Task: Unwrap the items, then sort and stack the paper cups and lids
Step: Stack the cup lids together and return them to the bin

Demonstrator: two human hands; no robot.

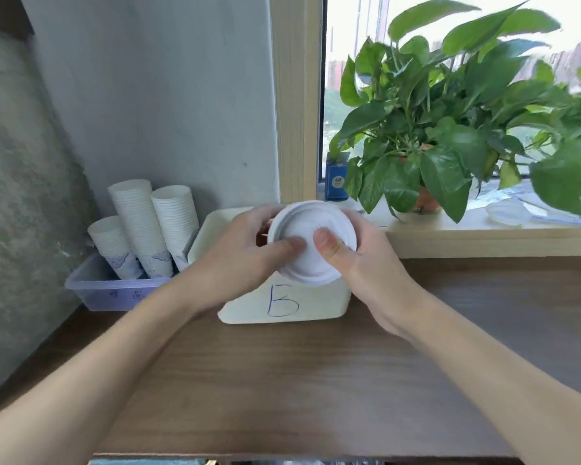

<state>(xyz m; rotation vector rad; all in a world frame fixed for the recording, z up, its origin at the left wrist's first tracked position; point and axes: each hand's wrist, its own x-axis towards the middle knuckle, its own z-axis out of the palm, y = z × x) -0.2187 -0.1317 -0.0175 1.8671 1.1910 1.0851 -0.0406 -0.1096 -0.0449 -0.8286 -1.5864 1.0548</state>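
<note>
Gripping a round white plastic lid [311, 243] from both sides, the left hand [249, 253] and right hand [359, 260] hold it over the cream bin marked B [282, 305], right of stacked white paper cups [148, 226].

Table [282, 380] bears white bin [316, 303], purple bin [108, 293]

White lid [311, 243], cream bin [319, 303] marked blue, blue-patterned white cups [138, 223]
</note>
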